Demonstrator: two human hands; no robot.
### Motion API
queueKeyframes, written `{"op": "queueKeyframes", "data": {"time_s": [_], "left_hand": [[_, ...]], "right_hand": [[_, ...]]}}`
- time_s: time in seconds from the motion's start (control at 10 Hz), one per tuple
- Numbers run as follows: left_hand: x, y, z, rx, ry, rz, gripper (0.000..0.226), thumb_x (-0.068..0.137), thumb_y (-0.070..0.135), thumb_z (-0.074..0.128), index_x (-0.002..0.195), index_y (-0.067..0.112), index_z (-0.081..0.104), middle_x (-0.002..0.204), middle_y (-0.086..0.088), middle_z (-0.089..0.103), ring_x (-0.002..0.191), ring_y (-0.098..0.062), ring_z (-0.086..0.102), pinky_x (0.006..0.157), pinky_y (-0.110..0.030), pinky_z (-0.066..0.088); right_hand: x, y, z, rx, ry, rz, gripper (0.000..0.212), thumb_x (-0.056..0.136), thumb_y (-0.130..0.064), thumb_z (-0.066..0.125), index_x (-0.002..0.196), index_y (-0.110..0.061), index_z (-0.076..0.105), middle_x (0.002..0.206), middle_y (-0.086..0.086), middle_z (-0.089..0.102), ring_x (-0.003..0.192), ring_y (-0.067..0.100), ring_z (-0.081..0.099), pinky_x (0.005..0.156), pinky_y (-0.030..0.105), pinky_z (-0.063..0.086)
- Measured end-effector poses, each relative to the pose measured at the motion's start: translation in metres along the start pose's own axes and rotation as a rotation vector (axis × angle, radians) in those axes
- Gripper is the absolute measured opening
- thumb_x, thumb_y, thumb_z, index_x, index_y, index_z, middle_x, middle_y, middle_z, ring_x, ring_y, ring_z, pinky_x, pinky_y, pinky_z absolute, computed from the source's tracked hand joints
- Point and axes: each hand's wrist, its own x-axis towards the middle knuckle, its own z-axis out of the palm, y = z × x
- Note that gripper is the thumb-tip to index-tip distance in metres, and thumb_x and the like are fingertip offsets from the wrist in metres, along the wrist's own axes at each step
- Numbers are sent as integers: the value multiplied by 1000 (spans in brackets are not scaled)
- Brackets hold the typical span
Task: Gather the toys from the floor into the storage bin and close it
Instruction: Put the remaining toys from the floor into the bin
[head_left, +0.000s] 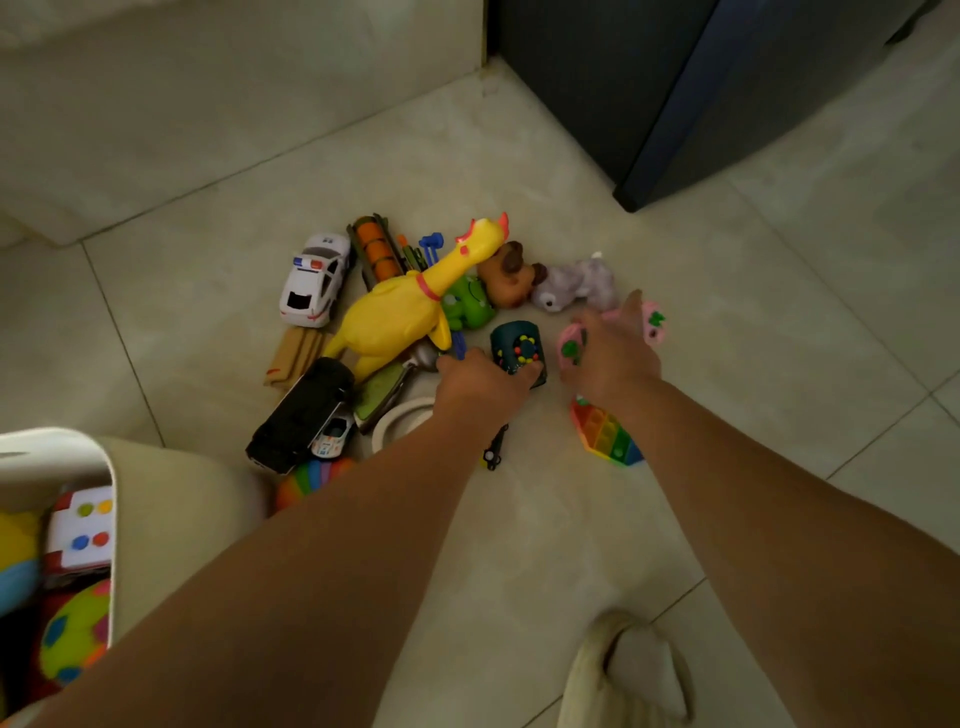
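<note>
Green cube in left fingers; pink toy in right fingers.

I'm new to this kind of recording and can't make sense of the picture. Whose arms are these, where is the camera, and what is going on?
There is no machine here. A person wears a camera on the head, so you look down along their own two bare arms. A pile of toys lies on the tiled floor: a yellow rubber chicken, a white police car, a black car, a grey plush and a rainbow pop mat. The left hand curls round a dark green bead toy. The right hand lies over a pink toy; I cannot tell whether it grips it yet. At lower left is the white storage bin, open, with some toys already inside.
</note>
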Motion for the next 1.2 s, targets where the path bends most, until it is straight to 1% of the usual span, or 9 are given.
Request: {"op": "queueKeyframes", "data": {"time_s": [0.2,0.3,0.4,0.5,0.6,0.7,0.8,1.0,1.2], "left_hand": [[-4,-5,-3,-208,101,-7,55,88,43,63,120,1,49,116,-17,55,107,-32,56,81,-37,45],[-9,-10,-5,-309,75,-10,40,89,33,65,113,4,52,81,-2,53,105,-31,59,86,-36,51],[-12,-13,-5,-438,19,-54,44,87,29,67,124,9,51,110,-11,60,114,-33,56,94,-41,52],[-14,-17,-4,-484,-36,-56,64,89,26,65,145,12,37,144,-13,44,124,-32,51,98,-44,50],[-13,-17,-6,-491,-38,-34,62,91,26,61,146,11,36,143,-14,46,122,-32,53,98,-43,50],[-11,-15,-5,-578,-75,-54,48,93,13,52,140,9,44,135,-19,53,118,-35,57,97,-44,51],[-6,-13,-9,-657,-148,-122,46,96,9,45,141,11,43,136,-19,53,114,-34,58,94,-41,52],[-5,-9,-19,-772,-203,-111,40,95,16,45,126,-8,54,119,-24,62,90,-26,56,90,-43,53],[-9,-11,-8,-803,-73,1,25,84,32,50,79,14,65,106,-29,66,99,-39,65,90,-55,53]], "right_hand": [[-11,10,9,74,109,-21,56,82,-23,72,127,-9,42,140,13,32,114,37,52,80,39,46],[-17,11,-1,298,199,62,46,80,-31,73,112,-12,47,118,13,47,100,34,56,70,34,41],[-20,4,-13,555,182,140,43,77,-31,71,108,-16,47,112,11,55,94,31,59,71,33,45],[-23,-9,-21,807,-5,155,51,70,-21,73,114,-22,48,111,4,60,95,23,59,79,36,52],[-25,-19,-19,770,-161,112,75,68,-19,73,135,-27,42,125,2,55,109,25,56,82,39,53],[-20,-30,-9,580,-272,49,95,75,-25,72,152,-36,18,148,6,42,129,29,47,88,38,50],[-13,-35,-7,497,-329,39,101,75,-22,74,154,-30,12,152,8,38,132,29,45,96,35,45],[-9,-32,-11,616,-404,66,66,81,-9,69,139,-17,39,106,10,59,97,27,59,78,34,51],[-24,-16,-28,714,-365,55,71,81,-10,66,141,-31,35,112,11,59,92,26,65,81,38,55]]}}
